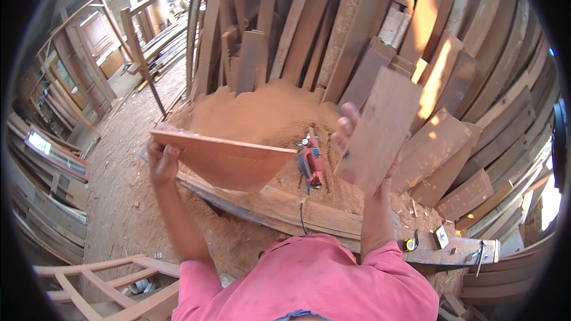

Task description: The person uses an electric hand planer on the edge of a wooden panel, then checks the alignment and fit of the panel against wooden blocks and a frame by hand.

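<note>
My left hand [163, 163] grips a broad, thin reddish-brown wooden panel [232, 163] by its left end, thumb on the near face. The panel is held raised and tilted, in front of the bench beam. On the other side, my right hand [346, 127] holds a shorter rectangular wooden board [382, 126] upright. Its fingers show past the board's left edge, while the palm is mostly hidden behind the wood. Between the two pieces, a red handheld power tool [313, 165], planer-like in shape, lies in the sawdust with a dark cord running toward me.
A long wooden bench beam [285, 209] crosses in front of me, carrying a yellow tape measure [410, 244] at the right. Beyond it rises a sawdust heap [262, 107]. Many planks [333, 30] lean behind and along the right. A slatted wooden frame [110, 288] lies at lower left.
</note>
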{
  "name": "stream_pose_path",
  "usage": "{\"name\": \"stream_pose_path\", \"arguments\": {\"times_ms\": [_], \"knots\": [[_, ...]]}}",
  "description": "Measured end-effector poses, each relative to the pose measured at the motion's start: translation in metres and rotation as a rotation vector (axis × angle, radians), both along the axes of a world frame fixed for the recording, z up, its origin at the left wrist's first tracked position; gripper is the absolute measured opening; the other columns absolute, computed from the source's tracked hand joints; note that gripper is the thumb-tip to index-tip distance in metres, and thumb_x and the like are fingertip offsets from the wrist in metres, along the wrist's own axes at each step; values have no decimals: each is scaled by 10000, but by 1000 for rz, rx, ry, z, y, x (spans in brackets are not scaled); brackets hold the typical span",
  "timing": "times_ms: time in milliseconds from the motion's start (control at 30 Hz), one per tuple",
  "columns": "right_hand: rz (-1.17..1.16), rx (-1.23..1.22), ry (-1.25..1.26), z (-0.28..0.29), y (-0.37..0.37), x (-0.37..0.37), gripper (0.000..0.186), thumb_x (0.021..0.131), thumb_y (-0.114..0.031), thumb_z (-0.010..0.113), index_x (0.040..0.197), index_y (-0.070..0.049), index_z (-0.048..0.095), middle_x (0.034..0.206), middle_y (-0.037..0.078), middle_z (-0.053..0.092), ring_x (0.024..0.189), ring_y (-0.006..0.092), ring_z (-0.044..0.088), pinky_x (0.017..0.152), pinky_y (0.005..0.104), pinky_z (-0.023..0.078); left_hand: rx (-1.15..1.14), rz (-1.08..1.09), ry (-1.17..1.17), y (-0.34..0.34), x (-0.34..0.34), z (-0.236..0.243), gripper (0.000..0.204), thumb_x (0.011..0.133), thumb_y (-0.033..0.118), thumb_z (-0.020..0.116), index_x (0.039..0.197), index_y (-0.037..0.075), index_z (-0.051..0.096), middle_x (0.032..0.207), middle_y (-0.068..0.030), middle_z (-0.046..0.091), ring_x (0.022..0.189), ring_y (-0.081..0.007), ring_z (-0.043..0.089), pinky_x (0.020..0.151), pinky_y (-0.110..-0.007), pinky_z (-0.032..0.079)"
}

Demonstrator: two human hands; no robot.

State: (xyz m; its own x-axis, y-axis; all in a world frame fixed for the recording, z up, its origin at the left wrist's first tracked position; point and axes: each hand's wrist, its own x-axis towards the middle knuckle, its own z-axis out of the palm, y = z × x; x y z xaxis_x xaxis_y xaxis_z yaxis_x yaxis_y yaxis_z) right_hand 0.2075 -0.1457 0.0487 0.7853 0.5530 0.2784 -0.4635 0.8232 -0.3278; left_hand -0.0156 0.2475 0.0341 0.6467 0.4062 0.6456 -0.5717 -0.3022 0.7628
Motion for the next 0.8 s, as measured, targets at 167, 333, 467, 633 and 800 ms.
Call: {"name": "stream_pose_path", "arguments": {"times_ms": [167,333,467,633,800], "knots": [[485,122,-374,-52,22,-9,858,961,-671,483,1325,104,544,860,221,705,558,239,602,597,369,537,4,96,-88,-11,10,-4,389,910,333,785,1043,-7,652,961,-39,667,866,-111,623,757,-272,503],[-239,-135,-876,49,-18,-6,578,932,-511,650,1015,61,637,706,120,605,611,205,615,494,287,471,100,21,-8,-42,-8,26,278,932,223,756,1036,-10,648,980,-57,669,871,-122,633,777,-273,507],[-684,-787,-1205,111,-63,-16,660,689,-464,867,1041,61,678,887,150,694,796,246,684,708,315,534,74,-7,24,-76,-1,33,184,919,116,745,999,-28,665,914,-69,693,837,-135,668,753,-287,533],[-777,-1138,-1550,129,-39,-33,638,574,-296,920,1062,45,690,943,121,707,882,216,693,814,311,524,353,23,38,-117,11,47,186,866,68,771,1012,-21,699,850,-111,724,780,-193,718,713,-316,546],[-671,-1190,-1490,135,-50,-33,582,562,-232,906,1037,34,701,863,100,681,811,201,671,760,302,517,393,0,-65,-137,25,47,239,841,102,791,1046,9,708,850,-149,720,771,-316,729,696,-344,548]]}}
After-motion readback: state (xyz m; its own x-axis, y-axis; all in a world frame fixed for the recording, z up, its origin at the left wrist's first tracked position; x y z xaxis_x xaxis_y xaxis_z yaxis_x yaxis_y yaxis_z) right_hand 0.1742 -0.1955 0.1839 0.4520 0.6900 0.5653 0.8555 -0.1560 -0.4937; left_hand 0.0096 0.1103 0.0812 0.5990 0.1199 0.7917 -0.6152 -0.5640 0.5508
